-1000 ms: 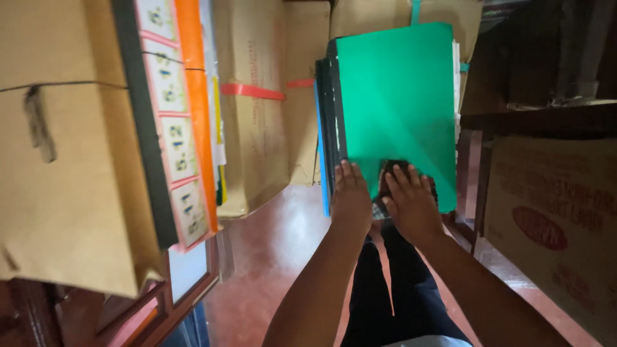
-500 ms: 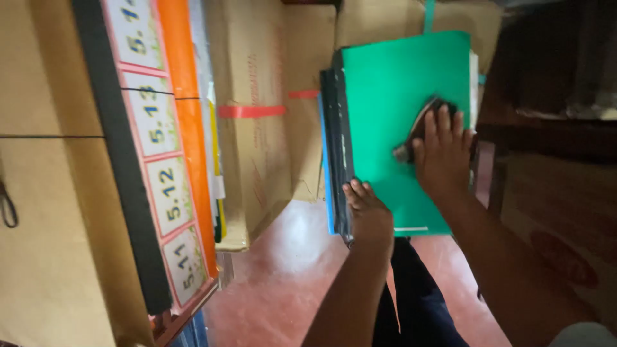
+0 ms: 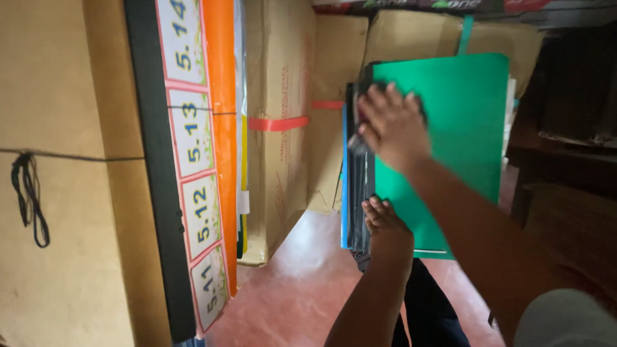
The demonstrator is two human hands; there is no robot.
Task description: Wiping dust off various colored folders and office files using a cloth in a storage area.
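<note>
**Green folder held at frame centre**

A green folder (image 3: 450, 141) is held upright, right of centre. Its lower spine is gripped by the left hand (image 3: 380, 217), fingers curled. The right hand (image 3: 392, 125) is pressed on its upper left, fingers spread. Cardboard boxes (image 3: 283, 128) are stacked behind.

A strip of bare red floor (image 3: 308, 283) runs open from 6 toward 12 o'clock. At 9 o'clock, stacked cardboard boxes (image 3: 58, 193) and an orange-edged board (image 3: 205, 160) wall it off. At 12, a taped carton (image 3: 283, 122) closes it. At 3, dark wooden shelving (image 3: 565, 160) crowds the stack of folders (image 3: 443, 141).
</note>
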